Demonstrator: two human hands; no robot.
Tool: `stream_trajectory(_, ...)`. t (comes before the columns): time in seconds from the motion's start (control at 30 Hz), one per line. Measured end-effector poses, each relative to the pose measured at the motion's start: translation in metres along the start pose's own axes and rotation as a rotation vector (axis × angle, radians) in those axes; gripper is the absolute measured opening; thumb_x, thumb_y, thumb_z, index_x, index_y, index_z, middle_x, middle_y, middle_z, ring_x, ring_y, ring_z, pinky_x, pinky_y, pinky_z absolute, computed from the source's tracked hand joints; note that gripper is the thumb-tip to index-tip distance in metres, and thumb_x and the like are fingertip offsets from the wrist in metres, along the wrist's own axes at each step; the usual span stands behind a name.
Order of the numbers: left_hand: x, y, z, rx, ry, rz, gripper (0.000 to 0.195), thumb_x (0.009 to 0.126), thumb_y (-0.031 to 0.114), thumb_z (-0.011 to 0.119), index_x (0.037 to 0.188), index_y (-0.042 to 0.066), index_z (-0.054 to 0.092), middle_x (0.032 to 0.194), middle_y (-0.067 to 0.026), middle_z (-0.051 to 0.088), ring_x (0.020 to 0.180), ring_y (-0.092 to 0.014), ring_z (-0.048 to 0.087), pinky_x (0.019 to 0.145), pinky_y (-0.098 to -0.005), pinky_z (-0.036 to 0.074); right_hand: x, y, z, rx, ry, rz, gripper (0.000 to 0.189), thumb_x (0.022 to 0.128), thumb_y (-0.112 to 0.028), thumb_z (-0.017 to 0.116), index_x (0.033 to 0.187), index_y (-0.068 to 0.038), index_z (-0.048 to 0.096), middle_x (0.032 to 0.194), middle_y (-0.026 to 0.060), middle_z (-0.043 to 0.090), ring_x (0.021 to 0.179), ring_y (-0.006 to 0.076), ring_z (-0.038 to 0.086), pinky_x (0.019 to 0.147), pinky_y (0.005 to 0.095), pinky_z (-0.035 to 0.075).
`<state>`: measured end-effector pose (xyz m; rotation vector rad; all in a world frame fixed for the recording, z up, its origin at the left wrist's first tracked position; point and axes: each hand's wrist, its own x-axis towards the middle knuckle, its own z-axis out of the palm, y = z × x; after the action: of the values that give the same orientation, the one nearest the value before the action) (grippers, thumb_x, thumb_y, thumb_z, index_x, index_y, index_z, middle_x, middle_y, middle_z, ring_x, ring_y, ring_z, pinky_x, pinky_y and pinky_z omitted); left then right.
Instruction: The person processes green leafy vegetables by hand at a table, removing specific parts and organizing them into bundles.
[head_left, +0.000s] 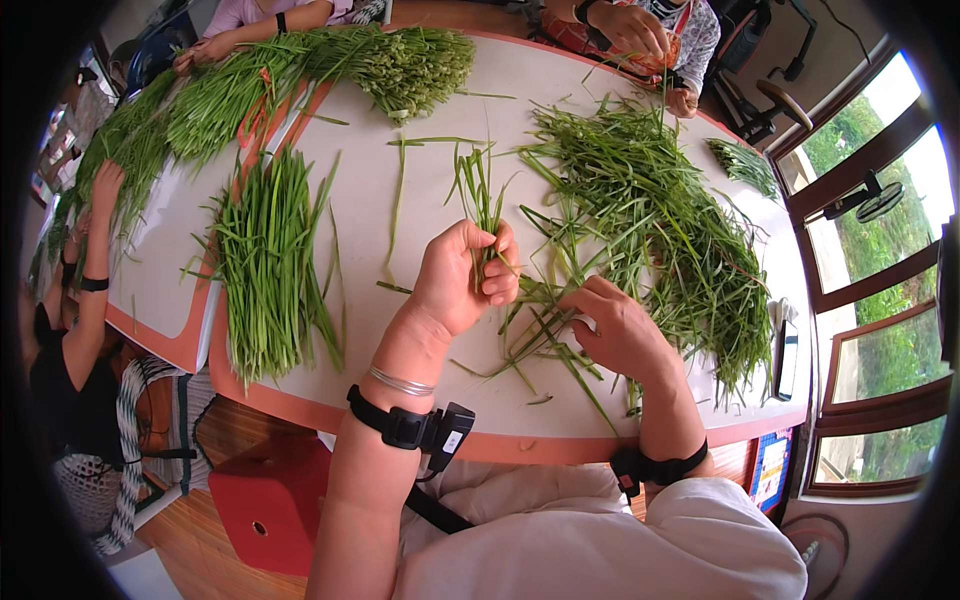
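My left hand (469, 274) is closed around a small bunch of long green leafy stalks (480, 187), held upright over the white tabletop. To its right, my right hand (615, 326) bends down over loose stalks at the near edge of a large tangled heap of green stalks (645, 202); its fingertips are partly hidden, so whether they pinch a stalk does not show. On the left lies a neat, aligned pile of green stalks (266, 277). A few single stalks lie between that pile and my left hand.
More bundled stalks (412, 67) lie at the far side, some with a red tie. Co-workers' hands (637, 34) are at the far right, far left and left. A phone (786, 360) lies near the right edge. A red stool (270, 502) stands below the table (480, 446).
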<state>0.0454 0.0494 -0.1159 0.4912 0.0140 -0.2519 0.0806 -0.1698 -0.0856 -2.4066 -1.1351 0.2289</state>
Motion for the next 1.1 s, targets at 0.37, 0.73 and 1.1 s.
stream_trajectory(0.37, 0.003, 0.002, 0.010, 0.050, 0.187, 0.239, 0.014, 0.082, 0.017, 0.038, 0.074, 0.009, 0.045, 0.061, -0.0004, 0.042, 0.052, -0.014, 0.040, 0.055, -0.0292, 0.036, 0.005, 0.000, 0.002, 0.383, 0.365, 0.297, 0.010, 0.088, -0.008, 0.056, 0.085, 0.002, 0.054, 0.077, 0.0065, 0.057, 0.064, 0.0123, 0.053, 0.058, 0.0248, 0.043)
stream_trajectory(0.73, -0.003, -0.004, 0.022, 0.544, 0.163, -0.018, 0.028, 0.082, 0.024, 0.066, 0.099, 0.002, 0.063, 0.048, 0.0088, 0.034, 0.039, -0.002, 0.024, 0.036, -0.0202, 0.019, 0.004, -0.019, 0.007, 1.206, 0.249, 0.364, 0.009, 0.089, -0.010, 0.057, 0.091, -0.001, 0.056, 0.078, 0.0031, 0.062, 0.059, 0.0018, 0.047, 0.052, 0.0155, 0.037)
stream_trajectory(1.1, -0.002, 0.009, 0.007, 0.319, 0.428, 0.272, 0.019, 0.085, 0.020, 0.062, 0.089, 0.001, 0.059, 0.047, 0.0096, 0.026, 0.039, -0.003, 0.022, 0.038, -0.0208, 0.020, 0.004, -0.012, 0.004, 0.925, 0.146, 0.420, 0.018, 0.085, -0.010, 0.062, 0.096, 0.004, 0.060, 0.077, 0.0021, 0.062, 0.066, 0.0033, 0.052, 0.056, 0.0172, 0.040)
